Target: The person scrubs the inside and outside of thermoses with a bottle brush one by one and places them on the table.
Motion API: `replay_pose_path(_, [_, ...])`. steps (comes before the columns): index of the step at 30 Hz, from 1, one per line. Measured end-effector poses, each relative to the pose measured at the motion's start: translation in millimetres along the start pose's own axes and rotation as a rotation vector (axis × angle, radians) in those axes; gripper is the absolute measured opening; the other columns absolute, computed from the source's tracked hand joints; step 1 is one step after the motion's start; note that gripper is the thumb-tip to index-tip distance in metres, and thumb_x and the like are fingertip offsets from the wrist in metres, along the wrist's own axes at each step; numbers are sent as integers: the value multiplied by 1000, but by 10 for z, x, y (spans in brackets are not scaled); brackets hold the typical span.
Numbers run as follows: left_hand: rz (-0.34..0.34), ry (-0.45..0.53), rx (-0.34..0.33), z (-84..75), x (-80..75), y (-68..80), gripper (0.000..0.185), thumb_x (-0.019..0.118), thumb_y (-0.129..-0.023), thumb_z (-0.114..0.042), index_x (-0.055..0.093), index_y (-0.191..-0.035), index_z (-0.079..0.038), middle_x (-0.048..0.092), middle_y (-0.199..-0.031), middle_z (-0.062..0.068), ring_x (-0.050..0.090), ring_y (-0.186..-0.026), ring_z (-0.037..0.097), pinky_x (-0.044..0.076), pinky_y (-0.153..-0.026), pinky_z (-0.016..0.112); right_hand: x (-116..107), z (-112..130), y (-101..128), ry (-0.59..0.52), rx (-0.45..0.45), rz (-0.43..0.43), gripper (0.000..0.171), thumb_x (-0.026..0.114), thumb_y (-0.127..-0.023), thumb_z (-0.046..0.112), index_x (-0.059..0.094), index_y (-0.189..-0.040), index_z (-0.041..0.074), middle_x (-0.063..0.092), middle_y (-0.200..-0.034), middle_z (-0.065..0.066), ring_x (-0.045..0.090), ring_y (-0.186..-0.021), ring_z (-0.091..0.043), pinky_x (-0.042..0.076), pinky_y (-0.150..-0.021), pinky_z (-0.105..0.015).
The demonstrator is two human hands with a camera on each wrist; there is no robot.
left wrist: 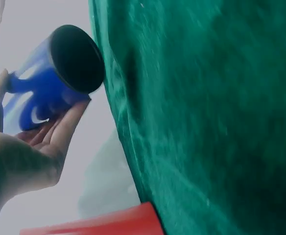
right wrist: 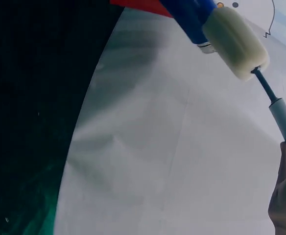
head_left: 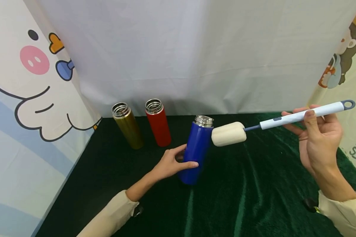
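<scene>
My left hand [head_left: 172, 163] grips a blue bottle [head_left: 196, 148] with an uncapped steel mouth. The bottle tilts slightly to the right, and the left wrist view shows its dark base [left wrist: 78, 58] raised off the cloth. In my right hand [head_left: 321, 138] is a bottle brush [head_left: 299, 117] with a pale blue handle, pinched between thumb and fingers. Its cream sponge head [head_left: 229, 134] points left, beside the blue bottle's upper part and outside its mouth. Whether sponge and bottle touch, I cannot tell.
A gold bottle [head_left: 129, 128] and a red bottle [head_left: 159, 125], both uncapped, stand at the back left of the dark green cloth [head_left: 225, 197]. Behind them hangs a white curtain [head_left: 195, 59]. Cartoon-printed fabric [head_left: 23, 89] covers the left side.
</scene>
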State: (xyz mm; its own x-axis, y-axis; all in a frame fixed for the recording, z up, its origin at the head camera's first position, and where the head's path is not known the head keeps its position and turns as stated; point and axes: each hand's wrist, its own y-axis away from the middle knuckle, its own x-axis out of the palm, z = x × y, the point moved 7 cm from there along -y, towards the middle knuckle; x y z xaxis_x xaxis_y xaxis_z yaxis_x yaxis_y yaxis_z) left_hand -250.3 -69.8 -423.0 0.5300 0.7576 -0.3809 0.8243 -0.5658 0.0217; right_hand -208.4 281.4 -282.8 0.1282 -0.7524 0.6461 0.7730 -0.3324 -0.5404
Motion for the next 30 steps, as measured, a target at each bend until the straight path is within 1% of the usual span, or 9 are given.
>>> replay_pose_path(4, [74, 206, -118, 47, 80, -16, 67, 64, -100, -38, 38, -157, -14, 57, -146, 20, 64, -126, 34, 58, -99, 49, -46, -140, 10, -151, 112, -13, 12, 45, -102, -10, 51, -111, -14, 72, -98, -29, 75, -93, -42, 60, -82, -48])
replay_pose_path(7, [109, 323, -183, 58, 131, -28, 59, 55, -105, -37, 37, -156, -15, 57, -145, 21, 64, -124, 33, 57, -99, 49, -109, -319, 43, -283, 250, -28, 11, 43, -103, -8, 53, -106, -13, 72, -101, -30, 74, -100, -45, 57, -89, -50])
replay_pose_path(12, [174, 490, -245, 52, 241, -16, 59, 41, -109, -44, 35, -156, -11, 55, -147, 24, 66, -122, 32, 53, -106, 50, -296, -657, 190, -394, 536, -82, 15, 43, -105, -2, 56, -102, -9, 71, -112, -27, 71, -113, -40, 56, -97, -48])
replay_pose_path(15, [196, 574, -265, 42, 292, -14, 64, 38, -108, -52, 31, -157, -11, 53, -148, 23, 67, -120, 28, 54, -104, 47, -408, -811, 302, -465, 713, -96, 17, 40, -107, 0, 56, -104, -7, 69, -121, -24, 69, -119, -36, 54, -102, -47])
replay_pose_path(18, [195, 637, -258, 34, 305, -27, 66, 36, -108, -55, 29, -157, -12, 51, -149, 22, 67, -118, 24, 56, -100, 45, -504, -901, 397, -519, 845, -103, 17, 38, -108, 2, 55, -109, -4, 67, -127, -22, 68, -122, -33, 53, -105, -46])
replay_pose_path(21, [191, 692, -249, 24, 294, -42, 65, 34, -108, -56, 29, -157, -14, 49, -152, 22, 66, -121, 25, 57, -99, 44, -553, -937, 460, -549, 931, -64, 23, 35, -110, 4, 56, -112, -3, 66, -129, -21, 66, -124, -31, 51, -108, -43])
replay_pose_path(24, [190, 742, -251, 21, 280, -59, 64, 34, -108, -57, 28, -158, -17, 46, -156, 21, 63, -125, 27, 56, -102, 48, -557, -939, 514, -562, 982, 29, 29, 28, -111, 7, 56, -116, -3, 64, -132, -21, 64, -127, -30, 49, -111, -41])
replay_pose_path(28, [189, 782, -258, 17, 272, -76, 67, 35, -107, -57, 25, -159, -16, 45, -157, 20, 63, -126, 26, 51, -108, 54, -544, -932, 574, -550, 1016, 144, 33, 21, -112, 8, 51, -122, 0, 63, -134, -21, 62, -130, -31, 48, -112, -41])
replay_pose_path(30, [190, 791, -263, 12, 277, -77, 68, 35, -107, -58, 24, -159, -15, 45, -156, 20, 64, -124, 24, 48, -110, 56, -543, -935, 589, -525, 1019, 165, 32, 21, -112, 8, 50, -125, 2, 64, -133, -21, 62, -130, -31, 49, -111, -41])
